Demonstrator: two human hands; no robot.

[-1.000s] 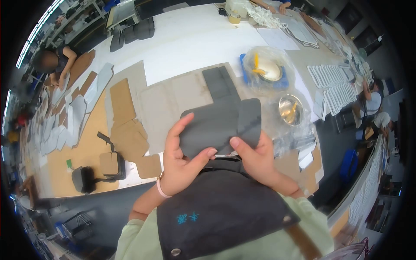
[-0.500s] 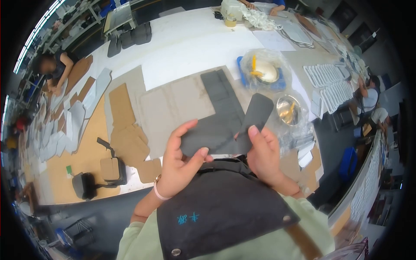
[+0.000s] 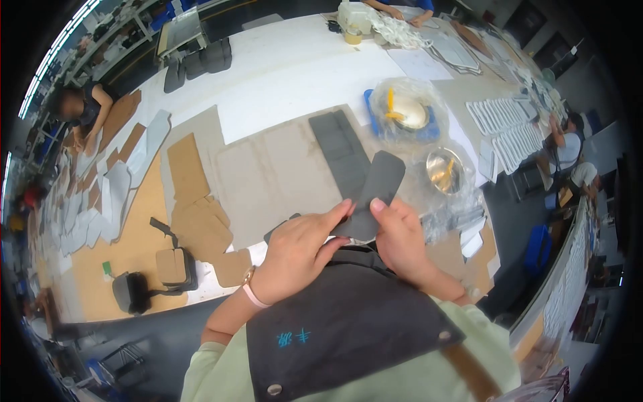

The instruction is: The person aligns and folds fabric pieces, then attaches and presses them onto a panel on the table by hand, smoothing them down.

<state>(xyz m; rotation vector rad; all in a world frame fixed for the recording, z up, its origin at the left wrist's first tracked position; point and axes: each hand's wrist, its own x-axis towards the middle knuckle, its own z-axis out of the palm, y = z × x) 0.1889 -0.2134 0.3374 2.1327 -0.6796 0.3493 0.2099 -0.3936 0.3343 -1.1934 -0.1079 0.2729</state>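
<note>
My right hand (image 3: 402, 241) grips a dark grey, flat, round-ended piece of sheet material (image 3: 383, 175), thumb on its face. Close beside it, my left hand (image 3: 298, 249) has its thumb and fingers pinched on the lower left part of the same piece. A dark edge peeks out left of the left hand; the hand hides how it joins the rest. Just beyond, dark grey panels (image 3: 338, 149) lie on a stained beige board (image 3: 271, 171). Both hands are above the near table edge, in front of my dark apron (image 3: 348, 315).
Right of the board, a bowl of cream-coloured paste (image 3: 416, 115) with a yellow-handled tool sits in a plastic-lined blue tray (image 3: 370, 110). Nearer is a metal bowl (image 3: 437, 164). Brown pieces (image 3: 187, 164) and a small black bag (image 3: 130, 293) lie left. Other people work around the table.
My left hand has moved right, from the left end of the dark grey piece to near my right hand. The rounded end has shifted slightly left and down.
</note>
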